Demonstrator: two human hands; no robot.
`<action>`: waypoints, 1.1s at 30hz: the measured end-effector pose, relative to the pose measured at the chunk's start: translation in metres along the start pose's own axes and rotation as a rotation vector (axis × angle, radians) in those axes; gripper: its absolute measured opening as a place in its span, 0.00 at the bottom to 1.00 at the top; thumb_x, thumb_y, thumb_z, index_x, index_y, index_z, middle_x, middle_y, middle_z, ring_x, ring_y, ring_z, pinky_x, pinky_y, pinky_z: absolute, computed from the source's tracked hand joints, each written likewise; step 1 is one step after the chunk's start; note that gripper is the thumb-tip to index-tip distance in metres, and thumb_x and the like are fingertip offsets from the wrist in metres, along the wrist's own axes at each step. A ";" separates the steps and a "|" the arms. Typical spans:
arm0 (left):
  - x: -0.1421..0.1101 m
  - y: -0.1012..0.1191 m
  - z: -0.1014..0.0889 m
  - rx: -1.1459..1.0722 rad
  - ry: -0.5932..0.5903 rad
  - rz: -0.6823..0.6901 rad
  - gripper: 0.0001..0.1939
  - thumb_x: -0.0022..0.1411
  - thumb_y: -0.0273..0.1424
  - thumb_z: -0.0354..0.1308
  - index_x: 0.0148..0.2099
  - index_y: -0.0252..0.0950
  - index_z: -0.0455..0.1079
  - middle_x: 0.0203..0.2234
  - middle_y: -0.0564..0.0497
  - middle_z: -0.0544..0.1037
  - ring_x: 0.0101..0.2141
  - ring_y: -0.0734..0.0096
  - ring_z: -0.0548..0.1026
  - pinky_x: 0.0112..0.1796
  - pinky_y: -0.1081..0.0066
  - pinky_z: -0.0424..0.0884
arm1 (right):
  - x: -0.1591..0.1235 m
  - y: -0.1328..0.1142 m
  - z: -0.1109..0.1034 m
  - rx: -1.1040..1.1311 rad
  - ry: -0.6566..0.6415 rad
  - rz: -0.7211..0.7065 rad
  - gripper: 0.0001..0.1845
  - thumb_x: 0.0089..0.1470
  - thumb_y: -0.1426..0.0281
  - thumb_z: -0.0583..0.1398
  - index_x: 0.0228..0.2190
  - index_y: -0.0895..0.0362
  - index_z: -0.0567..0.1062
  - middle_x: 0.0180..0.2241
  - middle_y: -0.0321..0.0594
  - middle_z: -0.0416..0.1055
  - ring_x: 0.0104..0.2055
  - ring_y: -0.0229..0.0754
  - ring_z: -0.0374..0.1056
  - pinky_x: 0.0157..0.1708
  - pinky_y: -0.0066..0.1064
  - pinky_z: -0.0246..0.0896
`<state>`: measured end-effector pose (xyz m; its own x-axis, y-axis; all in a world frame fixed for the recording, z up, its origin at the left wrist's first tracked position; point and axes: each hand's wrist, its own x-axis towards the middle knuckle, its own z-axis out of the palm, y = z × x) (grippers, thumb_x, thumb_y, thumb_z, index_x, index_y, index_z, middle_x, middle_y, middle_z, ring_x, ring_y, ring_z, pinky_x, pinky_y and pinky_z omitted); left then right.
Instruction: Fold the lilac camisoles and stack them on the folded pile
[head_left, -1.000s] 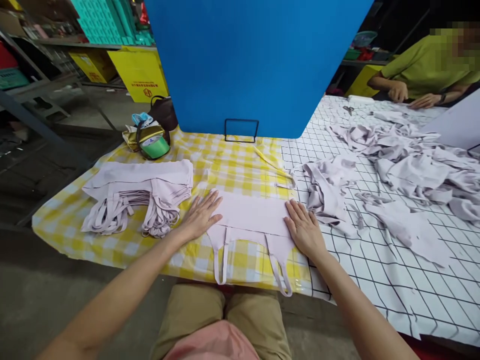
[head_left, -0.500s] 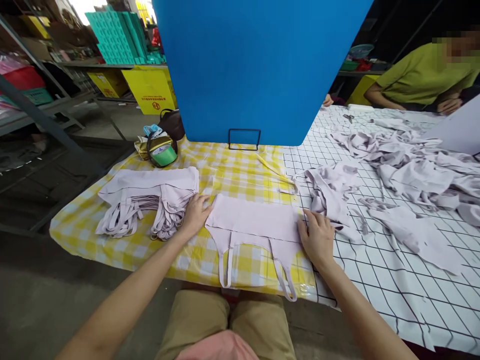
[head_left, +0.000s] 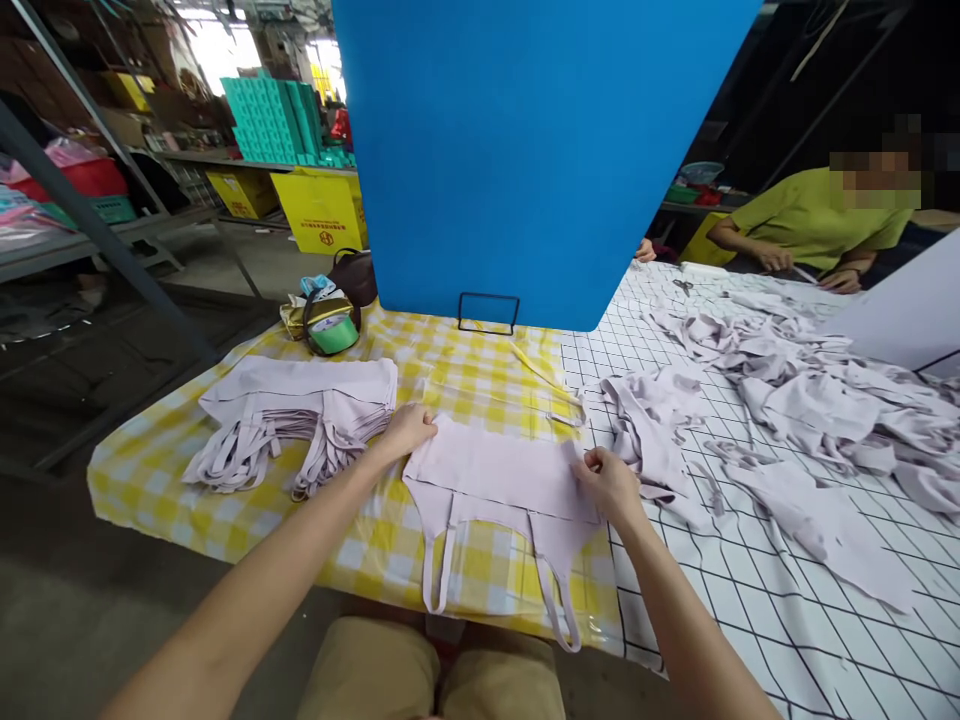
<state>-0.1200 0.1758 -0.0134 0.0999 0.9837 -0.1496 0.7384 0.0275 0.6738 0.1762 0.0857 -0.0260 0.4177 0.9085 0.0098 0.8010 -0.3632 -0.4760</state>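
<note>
A pale lilac strappy top (head_left: 495, 470) lies flat in front of me, its two strap loops pointing towards me and hanging near the table's front edge. My left hand (head_left: 409, 432) pinches its upper left corner. At its upper right corner, my right hand (head_left: 609, 484) has thumb and forefinger closed on the fabric. Left of my left hand sits a neat stack of matching tops (head_left: 300, 385), their straps bunched on the near side.
A yellow checked cloth (head_left: 360, 570) covers this part of the table. A tall blue board (head_left: 540, 160) stands behind, with a black wire stand (head_left: 489, 312) at its foot. Green tape (head_left: 334, 333) lies back left. Loose lilac garments (head_left: 840, 390) spread rightward; a co-worker (head_left: 810, 225) sits beyond.
Both hands have gone from resting flat at the top's sides to pinching its upper corners. The view has tilted up slightly. The co-worker's hands have shifted.
</note>
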 end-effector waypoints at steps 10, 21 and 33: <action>-0.006 -0.005 0.016 -0.670 -0.147 -0.081 0.10 0.40 0.26 0.60 0.30 0.31 0.69 0.22 0.52 0.74 0.23 0.72 0.71 0.24 0.75 0.64 | -0.008 0.004 -0.006 0.203 0.114 -0.094 0.09 0.39 0.66 0.54 0.23 0.54 0.73 0.23 0.39 0.67 0.30 0.47 0.63 0.34 0.37 0.52; -0.001 0.023 -0.029 -1.054 -0.084 0.021 0.16 0.34 0.27 0.66 0.24 0.34 0.61 0.19 0.59 0.68 0.22 0.81 0.67 0.26 0.79 0.63 | -0.006 -0.023 -0.055 0.665 0.069 -0.127 0.16 0.44 0.55 0.59 0.24 0.56 0.68 0.15 0.29 0.57 0.16 0.32 0.51 0.15 0.24 0.48; -0.084 -0.032 -0.039 -0.338 -0.126 0.366 0.09 0.47 0.20 0.49 0.19 0.37 0.57 0.43 0.49 0.76 0.52 0.64 0.66 0.52 0.65 0.59 | -0.068 0.014 -0.047 0.449 -0.141 -0.433 0.08 0.50 0.64 0.57 0.30 0.55 0.73 0.32 0.41 0.73 0.33 0.43 0.70 0.30 0.31 0.68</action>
<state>-0.1784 0.0992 0.0055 0.4068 0.9110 0.0678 0.3855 -0.2385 0.8914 0.1797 0.0090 0.0081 0.0114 0.9832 0.1824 0.6143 0.1370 -0.7771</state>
